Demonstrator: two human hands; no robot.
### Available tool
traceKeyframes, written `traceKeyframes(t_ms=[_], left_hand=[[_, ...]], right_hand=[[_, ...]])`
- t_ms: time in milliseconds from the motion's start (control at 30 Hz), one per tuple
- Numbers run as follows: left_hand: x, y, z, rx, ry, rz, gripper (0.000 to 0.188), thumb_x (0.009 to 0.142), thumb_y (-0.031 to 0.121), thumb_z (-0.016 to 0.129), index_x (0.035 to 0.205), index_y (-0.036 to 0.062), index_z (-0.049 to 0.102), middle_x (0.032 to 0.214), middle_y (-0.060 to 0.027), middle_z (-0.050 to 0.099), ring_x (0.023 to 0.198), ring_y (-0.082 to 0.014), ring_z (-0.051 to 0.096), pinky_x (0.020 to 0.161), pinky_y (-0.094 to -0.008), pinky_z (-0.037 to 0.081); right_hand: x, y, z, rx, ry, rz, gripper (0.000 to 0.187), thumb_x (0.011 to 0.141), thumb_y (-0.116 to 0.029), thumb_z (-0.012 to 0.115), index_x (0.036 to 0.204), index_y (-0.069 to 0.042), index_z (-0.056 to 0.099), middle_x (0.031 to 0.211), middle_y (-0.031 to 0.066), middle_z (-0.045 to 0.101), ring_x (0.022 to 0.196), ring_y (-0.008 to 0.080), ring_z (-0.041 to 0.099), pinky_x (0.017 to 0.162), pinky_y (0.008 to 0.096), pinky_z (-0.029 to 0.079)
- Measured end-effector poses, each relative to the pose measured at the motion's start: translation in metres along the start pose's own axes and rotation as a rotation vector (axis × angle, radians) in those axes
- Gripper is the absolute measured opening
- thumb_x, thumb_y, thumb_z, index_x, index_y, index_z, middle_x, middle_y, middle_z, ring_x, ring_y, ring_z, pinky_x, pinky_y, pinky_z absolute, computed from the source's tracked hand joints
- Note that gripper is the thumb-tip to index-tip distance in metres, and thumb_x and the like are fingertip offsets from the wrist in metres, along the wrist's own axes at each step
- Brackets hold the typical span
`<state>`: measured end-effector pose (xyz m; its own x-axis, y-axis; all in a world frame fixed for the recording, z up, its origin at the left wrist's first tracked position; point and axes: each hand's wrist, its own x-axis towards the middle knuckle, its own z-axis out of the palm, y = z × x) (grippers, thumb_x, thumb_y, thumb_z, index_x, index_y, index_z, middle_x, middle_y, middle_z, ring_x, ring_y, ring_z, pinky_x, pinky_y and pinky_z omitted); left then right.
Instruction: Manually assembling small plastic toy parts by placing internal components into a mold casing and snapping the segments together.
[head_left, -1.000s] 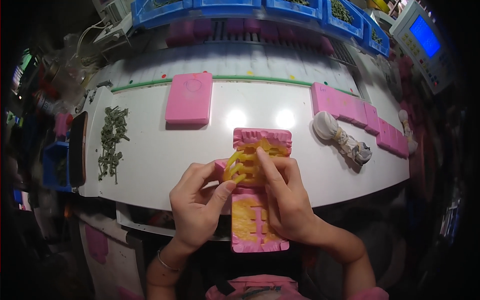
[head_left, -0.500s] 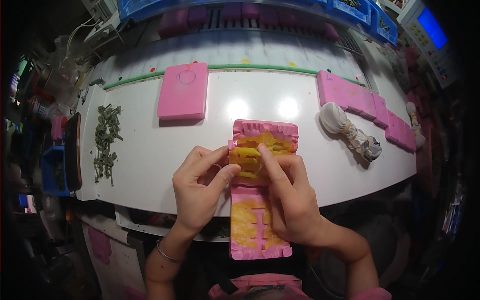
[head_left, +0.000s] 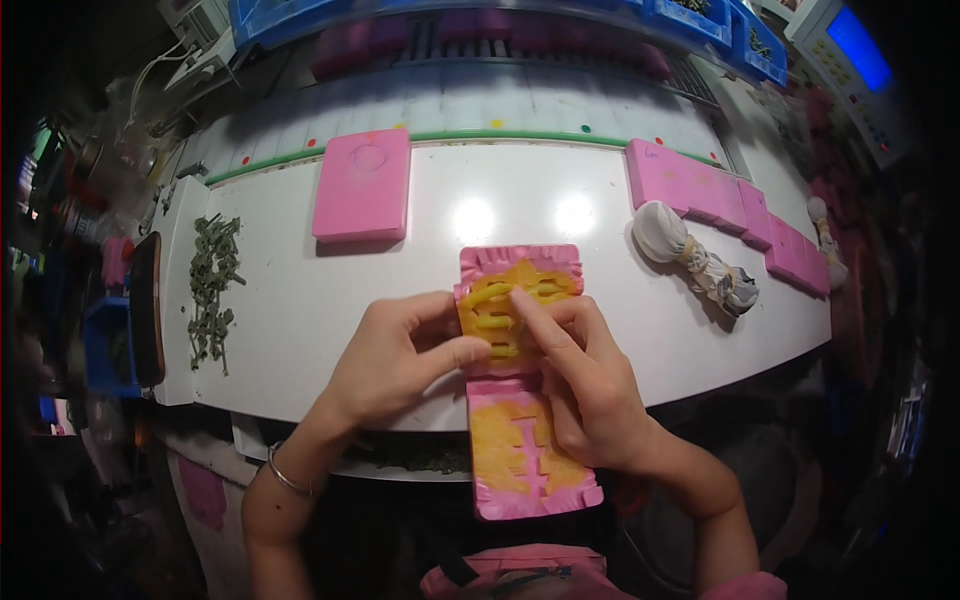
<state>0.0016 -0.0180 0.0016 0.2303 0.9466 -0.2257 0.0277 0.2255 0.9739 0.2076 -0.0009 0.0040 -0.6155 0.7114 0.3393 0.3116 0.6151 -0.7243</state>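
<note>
While the pink mould [head_left: 520, 256] is held open at the front edge of the counter [head_left: 275, 320], the yellow branched piece [head_left: 492, 322] sits in the mould's upper half. The left hand [head_left: 395, 355] pinches the mould's left edge btwn thumb & index; the right hand [head_left: 590, 385] rests its index fingertip on the piece, but I can't tell how tight its other digits close by the mould's right edge, b/c they overlap.

Step in hand is prob. working the piece's strands in their slots. Best approach: flex the mould's edge w/ the left thumb rather than tug thin strands; press lightly, one strand at a time, since they'd likely kink or snap. Steady the mould's lower half too, so the halves don't twist. Cloth bundle [head_left: 695, 265] (up-right of mould) & pink block [head_left: 362, 190] (up-left of it) leave elbow room; the stalk pile [head_left: 213, 290] lies well left of the mould.
</note>
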Motion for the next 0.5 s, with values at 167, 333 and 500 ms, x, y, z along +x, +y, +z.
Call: traceKeyframes(t_ms=[167, 333, 500], left_hand=[[-0.008, -0.005, 0.012, 0.071, 0.082, 0.073, 0.023, 0.083, 0.005, 0.065, 0.1, -0.0083, 0.059, 0.089, -0.0116, 0.068, 0.081, -0.0116, 0.063, 0.073, -0.0252, 0.052], [-0.019, -0.016, 0.028, 0.154, 0.25, 0.206, 0.022, 0.082, 0.003, 0.065, 0.1, -0.0072, 0.06, 0.086, -0.0131, 0.068, 0.081, -0.0136, 0.066, 0.072, -0.0257, 0.053], [-0.026, -0.008, 0.032, 0.178, 0.219, 0.163, 0.024, 0.08, 0.005, 0.068, 0.101, -0.0065, 0.062, 0.082, -0.0114, 0.069, 0.072, -0.0123, 0.066, 0.065, -0.023, 0.053]], right_hand=[[-0.005, 0.0, -0.003, 0.018, -0.03, -0.027, 0.065, 0.071, 0.013, 0.053, 0.133, 0.005, 0.04, 0.101, 0.019, 0.047, 0.079, 0.0311, 0.058, 0.066, 0.0332, 0.05], [-0.013, -0.002, 0.004, -0.231, 0.298, -0.203, 0.06, 0.071, 0.008, 0.061, 0.129, 0.008, 0.044, 0.107, 0.0183, 0.048, 0.086, 0.0265, 0.053, 0.066, 0.031, 0.047], [-0.006, 0.001, 0.006, 0.214, 0.293, 0.146, 0.047, 0.085, -0.006, 0.059, 0.126, 0.006, 0.039, 0.109, 0.02, 0.048, 0.1, 0.0309, 0.053, 0.085, 0.0346, 0.044]])
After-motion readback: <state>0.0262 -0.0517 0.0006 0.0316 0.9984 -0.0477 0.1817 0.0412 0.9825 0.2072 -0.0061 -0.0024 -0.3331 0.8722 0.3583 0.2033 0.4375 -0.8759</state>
